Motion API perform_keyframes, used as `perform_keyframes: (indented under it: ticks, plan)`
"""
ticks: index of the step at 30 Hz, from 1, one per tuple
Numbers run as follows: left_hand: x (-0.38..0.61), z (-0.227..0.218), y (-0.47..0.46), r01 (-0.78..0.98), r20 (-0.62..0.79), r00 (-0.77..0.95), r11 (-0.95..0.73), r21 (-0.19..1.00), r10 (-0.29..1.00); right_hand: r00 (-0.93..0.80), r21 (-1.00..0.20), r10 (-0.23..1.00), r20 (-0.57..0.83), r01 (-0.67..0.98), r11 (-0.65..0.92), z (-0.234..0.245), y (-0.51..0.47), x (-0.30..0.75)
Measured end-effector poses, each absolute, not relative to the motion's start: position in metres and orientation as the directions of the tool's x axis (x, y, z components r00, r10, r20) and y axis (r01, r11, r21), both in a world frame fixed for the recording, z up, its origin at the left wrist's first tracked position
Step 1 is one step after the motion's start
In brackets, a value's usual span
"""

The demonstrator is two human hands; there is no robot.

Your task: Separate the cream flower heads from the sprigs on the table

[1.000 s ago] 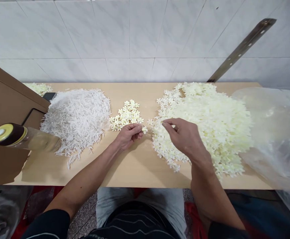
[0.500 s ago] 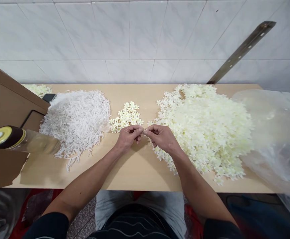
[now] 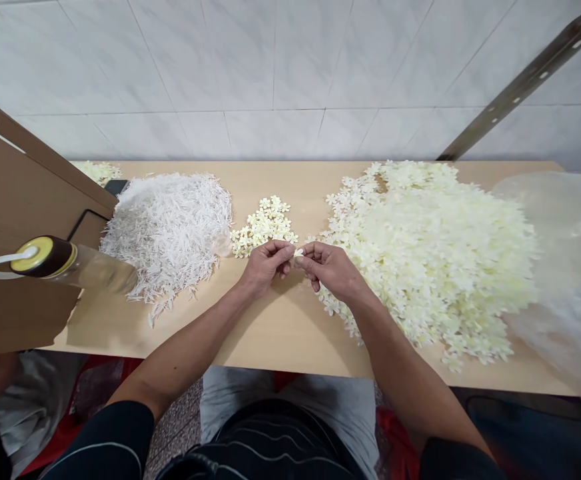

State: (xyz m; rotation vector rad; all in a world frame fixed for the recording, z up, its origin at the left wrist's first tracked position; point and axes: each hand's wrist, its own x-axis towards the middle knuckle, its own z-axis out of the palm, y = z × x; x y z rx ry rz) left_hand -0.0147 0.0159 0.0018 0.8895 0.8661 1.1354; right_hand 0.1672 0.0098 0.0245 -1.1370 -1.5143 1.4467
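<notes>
My left hand [image 3: 269,264] and my right hand [image 3: 331,268] meet fingertip to fingertip above the table, each in a thumb-and-finger pinch. Between the tips shows a small pale-yellow artificial flower [image 3: 298,253], pinched by my right hand. Whatever my left fingers grip is too small and covered to make out. Just behind my left hand lies a small heap of similar flowers [image 3: 265,223]. A far larger pile of pale flower heads [image 3: 435,247] spreads beside my right hand. Off to the left is a mound of thin white stem-like pieces [image 3: 170,227].
A bottle with a yellow-and-brown lid [image 3: 85,268] stands left, near a cardboard panel [image 3: 15,233]. At the right lies a clear plastic bag [image 3: 565,247]. A slotted metal bar [image 3: 515,93] leans along the tiled wall [image 3: 250,60] behind the table [image 3: 290,333].
The camera view has shifted, moving the table's contents mostly rightward in the picture. A flower now shows between my fingertips, where little could be seen before. Both hands stay pinched together.
</notes>
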Motion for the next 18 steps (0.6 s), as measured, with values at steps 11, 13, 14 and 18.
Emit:
perform_keyframes:
  ticks: [11,13,14,18]
  plan:
    - [-0.0146,0.0003,0.0161,-0.376,-0.110,0.217,0.187,0.908,0.970,-0.289,-0.991,0.956,-0.051,0.131,-0.013,0.0231,0.0117,0.1607]
    - [-0.0138,-0.0011,0.0157,-0.369,-0.078,0.190,0.145,0.918,0.979,-0.302,-0.991,0.951,-0.059,0.132,-0.020,0.0241,0.0124,0.1598]
    - [-0.0135,-0.0016,0.0156,-0.361,-0.066,0.174,0.126,0.924,0.983,-0.313,-0.990,0.948,-0.062,0.136,-0.020,0.0248,0.0125,0.1596]
    - [-0.0143,-0.0018,0.0161,-0.329,-0.061,0.161,0.112,0.938,0.985,-0.307,-0.985,0.949,-0.067,0.171,-0.014,0.0288,0.0110,0.1589]
